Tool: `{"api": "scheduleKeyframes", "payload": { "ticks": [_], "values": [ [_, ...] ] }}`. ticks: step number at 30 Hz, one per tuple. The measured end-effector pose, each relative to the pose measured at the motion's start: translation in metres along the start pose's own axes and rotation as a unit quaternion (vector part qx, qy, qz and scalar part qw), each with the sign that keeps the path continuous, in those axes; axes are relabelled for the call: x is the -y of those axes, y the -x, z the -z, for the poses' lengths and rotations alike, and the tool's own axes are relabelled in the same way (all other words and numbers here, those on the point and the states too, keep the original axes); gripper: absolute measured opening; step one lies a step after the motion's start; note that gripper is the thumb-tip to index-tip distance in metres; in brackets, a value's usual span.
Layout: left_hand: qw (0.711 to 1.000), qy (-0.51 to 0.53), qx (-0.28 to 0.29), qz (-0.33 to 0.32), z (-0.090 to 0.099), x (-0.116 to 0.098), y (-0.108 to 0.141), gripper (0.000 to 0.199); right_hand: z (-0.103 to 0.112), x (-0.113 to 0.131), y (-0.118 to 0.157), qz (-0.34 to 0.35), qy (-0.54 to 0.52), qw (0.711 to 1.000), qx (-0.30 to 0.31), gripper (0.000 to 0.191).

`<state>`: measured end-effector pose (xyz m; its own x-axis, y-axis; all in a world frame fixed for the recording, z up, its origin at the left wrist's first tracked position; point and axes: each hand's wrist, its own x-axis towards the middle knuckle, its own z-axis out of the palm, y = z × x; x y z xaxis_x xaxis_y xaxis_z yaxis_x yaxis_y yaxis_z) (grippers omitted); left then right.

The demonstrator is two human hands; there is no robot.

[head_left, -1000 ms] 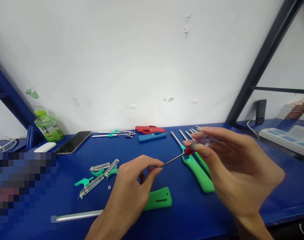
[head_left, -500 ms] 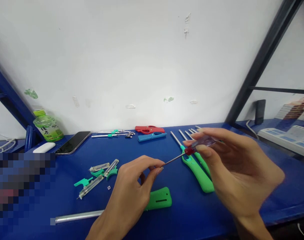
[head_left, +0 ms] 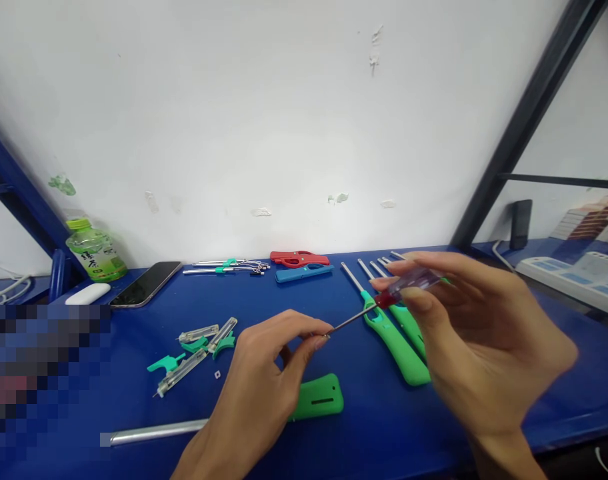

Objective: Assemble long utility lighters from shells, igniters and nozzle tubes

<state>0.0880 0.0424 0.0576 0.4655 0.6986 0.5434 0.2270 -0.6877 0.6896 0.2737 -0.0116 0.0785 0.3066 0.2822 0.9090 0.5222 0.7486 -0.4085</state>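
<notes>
My right hand (head_left: 477, 333) holds a screwdriver (head_left: 409, 285) by its clear purple handle with a red collar, between thumb and fingers. Its thin metal shaft slants down left to the pinched thumb and forefinger of my left hand (head_left: 269, 380). A tiny piece at the shaft's tip is mostly hidden by those fingertips. Under my left hand lies a green lighter handle (head_left: 329, 395) with a slot, and a metal tube (head_left: 157, 432) extends leftward on the table. Right of the shaft, assembled green long-neck lighters (head_left: 394, 343) lie partly behind my right hand.
Clear fuel tanks (head_left: 184, 370) and teal triggers (head_left: 167, 363) lie to the left. Metal tubes with wires (head_left: 209, 271), red casings (head_left: 299, 258) and a blue casing (head_left: 304, 273) are along the wall. A phone (head_left: 147, 285), white case (head_left: 88, 294) and bottle (head_left: 94, 253) stand back left.
My right hand and the screwdriver have shifted slightly right, and more of the shaft shows above my left fingertips. My left hand has hardly moved.
</notes>
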Motion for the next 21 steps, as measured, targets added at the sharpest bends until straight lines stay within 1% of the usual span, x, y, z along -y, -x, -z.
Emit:
{"api": "scheduleKeyframes", "payload": {
  "ticks": [3,7,9,14,17,21],
  "values": [
    [1.000,0.009,0.001,0.009,0.0004,0.0000,0.0016,0.026,0.0002,0.0003,0.0005,-0.003,-0.001,1.000,-0.004,0.044],
    [0.998,0.043,-0.004,0.053,0.0009,-0.0004,0.0037,0.021,0.0006,0.0016,-0.0012,-0.007,0.005,1.000,-0.015,0.041],
    [0.996,0.062,-0.009,0.068,0.0008,-0.0015,0.0039,0.024,0.0009,0.0017,-0.0027,-0.005,0.008,1.000,-0.018,0.040],
    [0.996,0.056,-0.002,0.063,-0.0014,-0.0059,0.0022,0.030,0.0035,-0.0005,-0.0046,-0.012,0.019,1.000,0.010,0.041],
    [0.996,0.042,0.006,0.076,-0.0033,-0.0071,0.0027,0.039,0.0054,-0.0015,-0.0044,-0.021,0.028,0.999,0.033,0.040],
    [0.995,0.024,0.035,0.085,-0.0063,-0.0050,0.0063,0.048,0.0075,-0.0018,-0.0047,-0.039,0.022,0.997,0.063,0.039]
  ]
}}
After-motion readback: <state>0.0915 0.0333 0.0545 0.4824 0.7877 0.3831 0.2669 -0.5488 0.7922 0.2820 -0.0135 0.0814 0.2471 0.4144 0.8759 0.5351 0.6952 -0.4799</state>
